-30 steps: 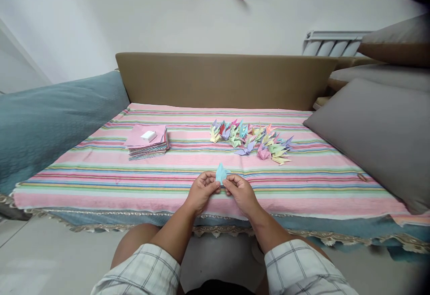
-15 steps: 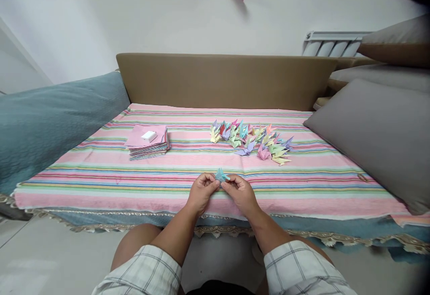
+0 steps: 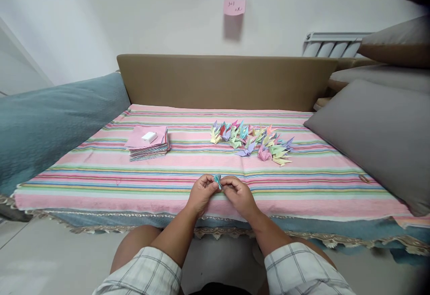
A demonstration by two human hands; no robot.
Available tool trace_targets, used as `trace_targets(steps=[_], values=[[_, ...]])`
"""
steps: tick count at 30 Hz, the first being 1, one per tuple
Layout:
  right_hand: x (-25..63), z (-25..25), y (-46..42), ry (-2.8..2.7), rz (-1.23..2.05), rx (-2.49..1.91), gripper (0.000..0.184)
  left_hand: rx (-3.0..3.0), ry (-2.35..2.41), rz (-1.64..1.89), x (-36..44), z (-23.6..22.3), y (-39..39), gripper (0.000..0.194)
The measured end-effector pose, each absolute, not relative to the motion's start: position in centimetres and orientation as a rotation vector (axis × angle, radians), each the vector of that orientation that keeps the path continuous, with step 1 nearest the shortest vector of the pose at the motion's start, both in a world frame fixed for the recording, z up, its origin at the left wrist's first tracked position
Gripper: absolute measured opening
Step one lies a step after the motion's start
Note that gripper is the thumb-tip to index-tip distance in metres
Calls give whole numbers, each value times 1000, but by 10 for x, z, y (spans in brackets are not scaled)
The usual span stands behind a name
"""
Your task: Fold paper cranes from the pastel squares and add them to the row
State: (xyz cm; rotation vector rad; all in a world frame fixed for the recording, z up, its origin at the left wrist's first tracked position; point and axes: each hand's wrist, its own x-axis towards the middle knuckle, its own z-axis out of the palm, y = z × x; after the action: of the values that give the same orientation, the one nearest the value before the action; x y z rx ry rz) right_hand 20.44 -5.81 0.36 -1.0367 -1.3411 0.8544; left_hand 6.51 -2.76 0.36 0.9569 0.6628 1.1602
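A small folded piece of blue paper [image 3: 217, 180], shaped like a paper crane, is held above the striped cloth between my two hands. My left hand [image 3: 203, 193] pinches its left side with thumb and fingers. My right hand [image 3: 239, 195] closes on its right side, fingertips pressed against the paper. The fingers hide much of the folds. Beyond my hands to the right lies a group of several finished paper cranes [image 3: 247, 147] in many colours. To the left stands a stack of square origami paper [image 3: 148, 151], with a small white block [image 3: 149, 137] on top.
The striped cloth [image 3: 101, 198] covers the sofa seat. A brown backrest [image 3: 221, 82] rises behind it. Grey cushions [image 3: 376, 138] are at the right, a blue-covered armrest [image 3: 63, 116] at the left. A pink note [image 3: 234, 4] sticks to the wall.
The blue paper has turned between my fingers and now shows a narrower side. The pink note on the wall has swung from tilted to hanging straight.
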Motion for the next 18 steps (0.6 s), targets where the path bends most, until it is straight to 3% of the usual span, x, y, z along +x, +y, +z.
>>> trace_targets(steps=[18], values=[[203, 14, -62, -1185, 996, -1093, 29, 1138, 828, 1153, 70, 13, -35, 30]])
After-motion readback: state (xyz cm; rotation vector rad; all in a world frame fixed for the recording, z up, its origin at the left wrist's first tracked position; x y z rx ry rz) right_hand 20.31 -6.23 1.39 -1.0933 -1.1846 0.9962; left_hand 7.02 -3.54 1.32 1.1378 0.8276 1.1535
